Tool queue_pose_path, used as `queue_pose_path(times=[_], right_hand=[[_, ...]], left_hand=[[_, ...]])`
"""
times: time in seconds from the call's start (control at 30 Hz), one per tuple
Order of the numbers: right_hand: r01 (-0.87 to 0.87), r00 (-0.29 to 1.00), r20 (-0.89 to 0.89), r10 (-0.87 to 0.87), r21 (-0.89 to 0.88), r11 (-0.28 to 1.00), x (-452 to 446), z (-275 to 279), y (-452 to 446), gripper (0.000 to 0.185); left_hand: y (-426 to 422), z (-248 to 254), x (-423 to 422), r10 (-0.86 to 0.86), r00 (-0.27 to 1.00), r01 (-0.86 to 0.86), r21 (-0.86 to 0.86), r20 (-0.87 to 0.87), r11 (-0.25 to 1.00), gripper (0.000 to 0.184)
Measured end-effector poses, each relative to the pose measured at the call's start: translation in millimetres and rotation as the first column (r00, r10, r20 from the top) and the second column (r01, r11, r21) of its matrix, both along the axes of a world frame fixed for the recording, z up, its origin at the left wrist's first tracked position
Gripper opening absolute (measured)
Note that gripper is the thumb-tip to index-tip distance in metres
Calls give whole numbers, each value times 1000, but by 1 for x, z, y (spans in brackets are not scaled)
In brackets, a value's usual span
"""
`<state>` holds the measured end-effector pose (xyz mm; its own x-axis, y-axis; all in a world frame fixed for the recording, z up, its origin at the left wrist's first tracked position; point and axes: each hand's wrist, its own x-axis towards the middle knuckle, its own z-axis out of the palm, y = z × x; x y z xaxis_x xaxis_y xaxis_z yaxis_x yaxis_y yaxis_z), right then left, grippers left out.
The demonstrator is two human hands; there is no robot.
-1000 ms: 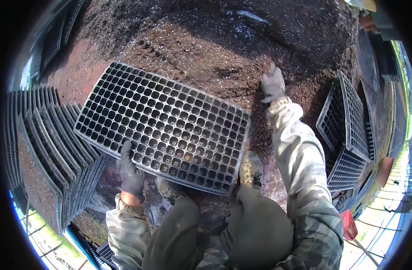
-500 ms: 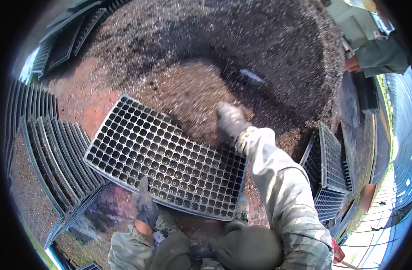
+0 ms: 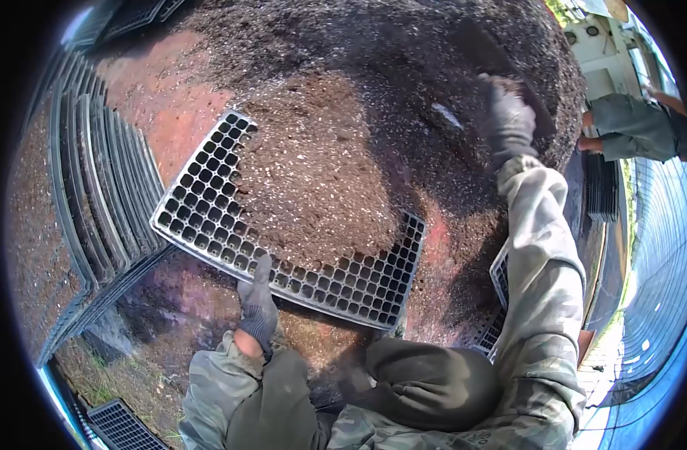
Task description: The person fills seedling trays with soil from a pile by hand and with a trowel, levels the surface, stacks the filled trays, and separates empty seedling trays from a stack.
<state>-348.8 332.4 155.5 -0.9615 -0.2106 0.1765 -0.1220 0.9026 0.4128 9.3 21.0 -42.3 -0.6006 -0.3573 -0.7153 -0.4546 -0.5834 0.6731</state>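
Spreading across the top of the view, a heap of dark soil (image 3: 298, 37), flecked with pale bits, ends at the left in a ragged edge against reddish ground (image 3: 163, 82). That ground gives a strip of room between the heap and a leaning stack of trays (image 3: 96, 195), and another strip beside the cell tray's right end, where loose soil is scattered. On the far right, bright ribbed sheeting (image 3: 658, 240) curves along the side of the place.

The stack's rims come near the left corner of the cell tray (image 3: 208, 195), which lies slantwise in front of the person's knees. Its left, near and right rims show; its far edge is mostly hidden under a mound of soil (image 3: 321, 165). The mound covers the middle, with open cells showing along the left end, near side and right end.

Another person (image 3: 628, 127), in green clothing, is beyond the heap's right edge. More trays (image 3: 501, 277) sit partly behind the right sleeve (image 3: 542, 240).

The gloved right hand (image 3: 512, 120) is blurred at the heap, well apart from the tray; whether it is open, closed or holding the dark shape beside it, I cannot tell. The gloved left hand (image 3: 259, 307) grips the tray's near rim, thumb on top
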Motion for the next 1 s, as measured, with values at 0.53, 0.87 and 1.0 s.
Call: queue_pose_path(times=[0.53, 0.87, 1.0], right_hand=[[204, 910, 413, -38, -365, 909, -29, -223, -34, 42], [547, 458, 887, 51, -326, 771, 113, -178, -60, 83], [380, 394, 914, 101, -262, 887, 169, -152, -60, 77]], left_hand=[[9, -18, -3, -193, 926, 131, 202, 325, 970, 60], [24, 12, -5, -199, 946, 138, 237, 255, 962, 75], [36, -6, 27, -210, 973, 188, 207, 93, 960, 77]])
